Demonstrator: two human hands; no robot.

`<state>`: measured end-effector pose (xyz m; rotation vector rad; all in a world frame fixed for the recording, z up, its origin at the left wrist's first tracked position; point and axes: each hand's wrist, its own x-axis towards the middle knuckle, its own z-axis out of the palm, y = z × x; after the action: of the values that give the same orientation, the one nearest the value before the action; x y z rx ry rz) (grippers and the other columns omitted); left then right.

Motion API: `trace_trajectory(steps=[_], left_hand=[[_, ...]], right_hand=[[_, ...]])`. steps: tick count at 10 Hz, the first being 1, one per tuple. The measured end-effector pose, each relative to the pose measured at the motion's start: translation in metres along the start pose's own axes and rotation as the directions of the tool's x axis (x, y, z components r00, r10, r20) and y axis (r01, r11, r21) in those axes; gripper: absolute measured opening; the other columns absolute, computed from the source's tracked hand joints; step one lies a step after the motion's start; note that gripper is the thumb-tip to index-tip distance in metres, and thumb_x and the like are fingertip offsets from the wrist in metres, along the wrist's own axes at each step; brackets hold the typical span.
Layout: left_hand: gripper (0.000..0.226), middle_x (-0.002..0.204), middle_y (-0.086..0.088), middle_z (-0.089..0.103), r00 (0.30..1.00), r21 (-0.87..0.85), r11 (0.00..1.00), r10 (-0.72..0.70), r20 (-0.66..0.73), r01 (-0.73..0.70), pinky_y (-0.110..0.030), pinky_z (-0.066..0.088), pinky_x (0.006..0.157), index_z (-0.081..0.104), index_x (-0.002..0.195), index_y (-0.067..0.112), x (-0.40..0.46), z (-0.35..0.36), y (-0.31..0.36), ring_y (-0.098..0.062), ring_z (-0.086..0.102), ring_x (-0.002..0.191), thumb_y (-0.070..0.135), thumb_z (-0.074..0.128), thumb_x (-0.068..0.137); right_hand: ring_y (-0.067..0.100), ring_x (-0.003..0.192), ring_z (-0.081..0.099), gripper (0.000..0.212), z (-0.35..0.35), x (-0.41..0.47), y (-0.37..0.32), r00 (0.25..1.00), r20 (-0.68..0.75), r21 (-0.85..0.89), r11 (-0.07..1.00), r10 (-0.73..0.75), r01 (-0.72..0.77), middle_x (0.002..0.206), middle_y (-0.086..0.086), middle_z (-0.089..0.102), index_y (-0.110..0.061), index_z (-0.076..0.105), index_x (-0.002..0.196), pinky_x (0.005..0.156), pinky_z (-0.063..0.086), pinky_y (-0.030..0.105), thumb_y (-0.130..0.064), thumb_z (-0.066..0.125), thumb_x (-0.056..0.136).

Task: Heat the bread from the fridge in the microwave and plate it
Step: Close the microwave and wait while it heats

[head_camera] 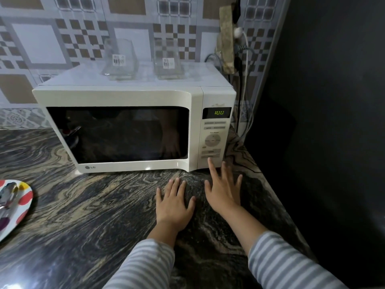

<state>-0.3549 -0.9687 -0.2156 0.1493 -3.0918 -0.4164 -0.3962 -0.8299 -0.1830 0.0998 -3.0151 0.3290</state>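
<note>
A white microwave [133, 97] stands on the dark marbled counter [83, 205] with its door closed. Its green display [218, 112] is lit, and its dark window shows nothing of the bread. My left hand [174, 203] lies flat on the counter in front of the microwave, fingers straight. My right hand [224, 189] is spread open just below the control panel [212, 140], its index fingertip close to the lowest buttons. A white plate with coloured dots [23, 202] sits at the left edge of the counter, partly cut off.
Two upturned clear glass containers [119, 59] [167, 61] with barcode labels sit on top of the microwave. Cables and a plug [239, 49] hang at the tiled wall to the right. A dark surface [323, 122], likely the fridge side, bounds the counter's right.
</note>
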Motion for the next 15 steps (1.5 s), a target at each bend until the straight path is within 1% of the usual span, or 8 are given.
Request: trace_trajectory(steps=[1,2,3,4,8,15], left_hand=[[0.064,0.162,0.007,-0.001,1.000,-0.012,1.000,-0.003,0.000,0.003,-0.046,-0.006,0.119,0.010,0.153,0.027,-0.008,-0.002,-0.008,-0.011,-0.009,0.148,0.055,0.022,0.096],[0.062,0.161,0.008,-0.001,1.000,0.003,1.000,-0.010,-0.019,0.010,-0.046,-0.006,0.119,0.012,0.153,0.030,-0.017,-0.003,-0.016,-0.011,-0.008,0.148,0.054,0.021,0.097],[0.061,0.161,0.010,-0.001,0.999,0.005,1.000,-0.006,-0.034,0.007,-0.045,-0.006,0.119,0.011,0.153,0.032,-0.020,-0.003,-0.017,-0.009,-0.008,0.147,0.055,0.020,0.097],[0.061,0.161,0.011,0.001,0.999,-0.002,1.000,-0.008,-0.050,0.008,-0.044,-0.005,0.119,0.013,0.153,0.033,-0.020,-0.003,-0.017,-0.009,-0.007,0.147,0.056,0.021,0.096],[0.060,0.160,0.013,0.006,0.997,-0.031,0.999,-0.018,-0.079,0.015,-0.043,-0.002,0.119,0.019,0.151,0.035,-0.019,-0.003,-0.017,-0.007,-0.002,0.147,0.056,0.025,0.095],[0.060,0.161,0.013,0.004,0.997,-0.003,1.000,-0.022,-0.079,0.022,-0.043,-0.001,0.120,0.016,0.151,0.036,-0.020,-0.002,-0.017,-0.006,-0.003,0.147,0.056,0.023,0.095]], right_hand=[[0.025,0.148,-0.005,0.059,0.016,-0.019,0.009,0.992,0.118,-0.012,0.999,-0.037,0.039,0.162,0.005,-0.003,-0.040,-0.007,0.150,0.118,-0.003,0.054,-0.046,0.024,0.101],[0.024,0.148,-0.009,0.054,0.026,-0.027,0.016,0.986,0.156,-0.016,0.998,-0.062,0.065,0.162,0.003,-0.001,-0.038,0.006,0.152,0.118,-0.002,0.052,-0.048,0.021,0.100],[0.021,0.148,-0.008,0.052,0.029,-0.030,0.019,0.990,0.117,-0.017,0.996,-0.081,0.084,0.162,0.000,0.001,-0.039,0.014,0.151,0.119,-0.002,0.049,-0.050,0.019,0.100],[0.019,0.148,-0.007,0.052,0.030,-0.031,0.020,0.992,0.099,-0.011,0.997,-0.079,0.080,0.162,-0.002,0.003,-0.041,0.016,0.150,0.119,0.000,0.048,-0.051,0.020,0.099],[0.018,0.149,-0.006,0.052,0.030,-0.032,0.021,0.992,0.100,-0.001,0.997,-0.073,0.074,0.162,-0.003,0.003,-0.042,0.016,0.150,0.120,-0.001,0.046,-0.051,0.021,0.099],[0.019,0.148,-0.008,0.053,0.030,-0.032,0.022,0.990,0.116,0.003,0.997,-0.083,0.083,0.162,-0.002,0.000,-0.042,0.013,0.150,0.120,-0.002,0.047,-0.051,0.019,0.099]])
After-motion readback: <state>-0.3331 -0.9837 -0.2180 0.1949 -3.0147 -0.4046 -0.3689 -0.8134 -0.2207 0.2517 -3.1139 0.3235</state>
